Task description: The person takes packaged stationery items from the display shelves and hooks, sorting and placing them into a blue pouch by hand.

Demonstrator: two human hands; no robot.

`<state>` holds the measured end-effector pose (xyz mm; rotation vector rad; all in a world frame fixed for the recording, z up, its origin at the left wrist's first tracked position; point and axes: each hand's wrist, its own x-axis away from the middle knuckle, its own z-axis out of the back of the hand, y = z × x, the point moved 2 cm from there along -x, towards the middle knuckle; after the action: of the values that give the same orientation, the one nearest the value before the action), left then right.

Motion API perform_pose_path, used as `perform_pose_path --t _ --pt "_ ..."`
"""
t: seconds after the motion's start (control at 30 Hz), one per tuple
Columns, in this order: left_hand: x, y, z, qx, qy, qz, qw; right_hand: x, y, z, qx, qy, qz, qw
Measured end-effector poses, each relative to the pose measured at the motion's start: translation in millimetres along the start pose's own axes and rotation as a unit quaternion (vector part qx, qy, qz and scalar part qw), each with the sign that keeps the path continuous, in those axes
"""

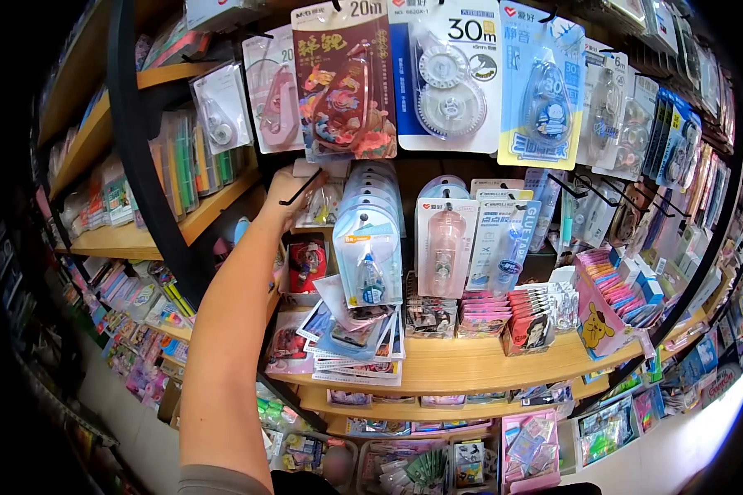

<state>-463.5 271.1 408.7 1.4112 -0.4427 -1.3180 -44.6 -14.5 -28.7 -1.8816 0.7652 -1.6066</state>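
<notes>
My left hand (293, 191) reaches up and forward to a carded blister pack (324, 198) hanging behind a black hook. Its fingers press together at the top of that pack, partly hidden by the hanging card above. Just to the right of the hand hangs a row of light blue correction tape packs (370, 264). Above it are a dark red koi-patterned pack (347, 99) and a pink tape pack (276, 99). My right hand does not show.
A wooden shelf (470, 367) carries small packets and loose cards (359, 371). Black hooks (570, 186) stick out at the right. A black rack post (144, 148) stands left of my arm. Bins of packets (528, 450) sit below.
</notes>
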Motion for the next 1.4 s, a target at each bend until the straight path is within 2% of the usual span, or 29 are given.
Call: perform_pose_path --t 0.13,0.3,0.43,0.53,0.67,0.73,0.77,0.8,0.83,0.87,0.9,0.93,0.97,1.0,1.03,1.07,1.13,1.23,1.33,1.4 --pt "31.8 20.8 8.6 0.013 -0.003 0.01 1.0 2.4 7.6 0.7 0.003 0.002 0.015 1.0" --pt "71.5 32.8 22.2 0.144 -0.057 0.024 0.988 8.1 22.2 4.2 0.011 0.008 0.039 0.999" --pt "104.5 58.0 33.5 0.168 -0.056 0.044 0.983 10.0 38.7 12.4 0.018 0.021 0.062 0.998" --pt "127.2 81.9 46.8 0.128 -0.078 0.033 0.988 9.4 56.9 23.7 0.022 0.04 0.082 0.996" --pt "178.9 87.6 50.6 0.187 -0.114 0.112 0.969 2.0 93.8 52.5 0.022 0.076 0.113 0.99" --pt "217.5 58.4 43.3 0.208 -0.15 0.167 0.952 -6.0 111.0 65.9 0.001 0.087 0.125 0.988" --pt "240.7 30.9 37.5 0.217 -0.149 0.21 0.942 -10.7 115.7 65.9 -0.052 0.068 0.122 0.989" --pt "271.1 18.9 30.1 0.18 -0.151 0.26 0.937 4.2 104.5 62.1 -0.041 0.066 0.141 0.987" --pt "302.3 -3.0 18.4 0.209 -0.16 0.328 0.907 3.8 105.5 62.8 -0.039 0.048 0.18 0.982" --pt "329.6 -35.1 8.8 0.148 -0.15 0.377 0.902 34.1 82.3 51.8 -0.036 0.077 0.132 0.988" --pt "363.0 -61.3 -5.0 0.194 -0.148 0.451 0.858 33.9 84.8 51.9 -0.053 0.055 0.19 0.979" --pt "394.9 -112.4 -15.1 0.208 -0.152 0.488 0.834 44.7 80.2 50.5 -0.057 0.067 0.205 0.975" --pt "429.7 -164.5 -28.9 0.264 -0.144 0.562 0.771 55.5 73.8 49.6 -0.063 0.069 0.161 0.983" --pt "457.6 -177.5 -44.5 0.258 -0.112 0.606 0.744 62.8 69.2 49.9 -0.069 0.069 0.119 0.988" --pt "493.6 -243.1 -60.0 0.324 -0.126 0.634 0.69 68.9 69.2 50.5 -0.085 0.073 0.091 0.99" --pt "524.6 -293.6 -73.3 0.322 -0.12 0.66 0.668 70.2 65.9 50.8 -0.099 0.075 0.073 0.99" --pt "553.5 -291.2 -99.9 0.251 -0.075 0.607 0.75 72.2 65.3 50.7 -0.104 0.09 0.065 0.988" --pt "581.2 -331.5 -136.4 0.242 -0.032 0.653 0.717 73.2 66.9 52.7 -0.099 0.1 0.055 0.989" --pt "585.9 -333.6 -160.9 0.212 -0.054 0.623 0.751 69.0 65.2 54.3 -0.091 0.101 0.038 0.99" --pt "582.5 -343.5 -175.4 0.234 -0.032 0.61 0.756 62.3 67.7 53.4 -0.086 0.1 0.028 0.991"
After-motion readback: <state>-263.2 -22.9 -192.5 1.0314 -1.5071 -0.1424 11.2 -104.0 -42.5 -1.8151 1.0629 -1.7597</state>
